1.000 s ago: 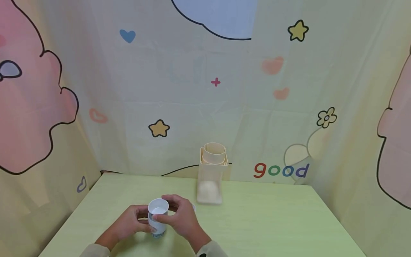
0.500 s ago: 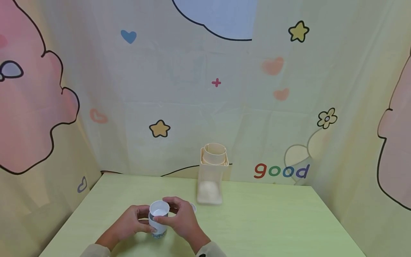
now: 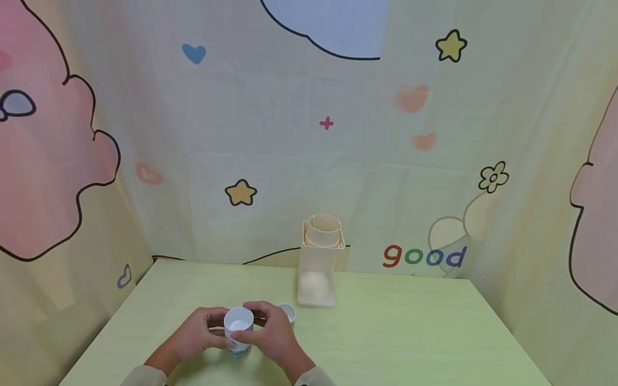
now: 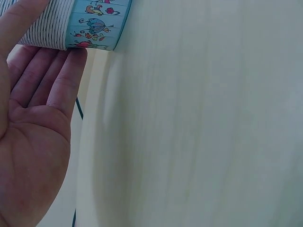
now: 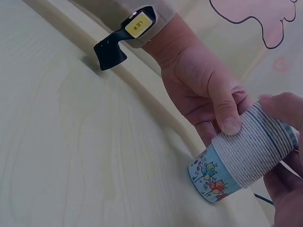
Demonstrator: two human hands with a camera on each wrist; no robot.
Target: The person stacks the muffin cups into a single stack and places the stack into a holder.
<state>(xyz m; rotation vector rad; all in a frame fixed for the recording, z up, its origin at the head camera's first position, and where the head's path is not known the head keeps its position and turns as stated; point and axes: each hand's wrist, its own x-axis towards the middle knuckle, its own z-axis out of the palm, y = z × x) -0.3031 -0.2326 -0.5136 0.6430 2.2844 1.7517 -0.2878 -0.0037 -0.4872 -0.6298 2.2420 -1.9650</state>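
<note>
A stack of paper cups stands between both hands at the front left of the table, mouths up. Its bottom cup is pale blue with colourful printed drawings, clearest in the right wrist view, where many white rims are nested closely. My left hand grips the stack from the left, thumb in front and fingers behind. On the other side, my right hand holds the upper part near the top rim. One separate white cup sits just behind the right hand, which partly hides it.
A tall cream-coloured dispenser with a round open tube on top stands at the back of the pale wooden table. Printed curtains enclose the table behind and at the sides.
My right hand has moved slightly down, and the top cup sits lower, closer into the stack. More of the separate cup behind shows now. The left hand stays in place.
</note>
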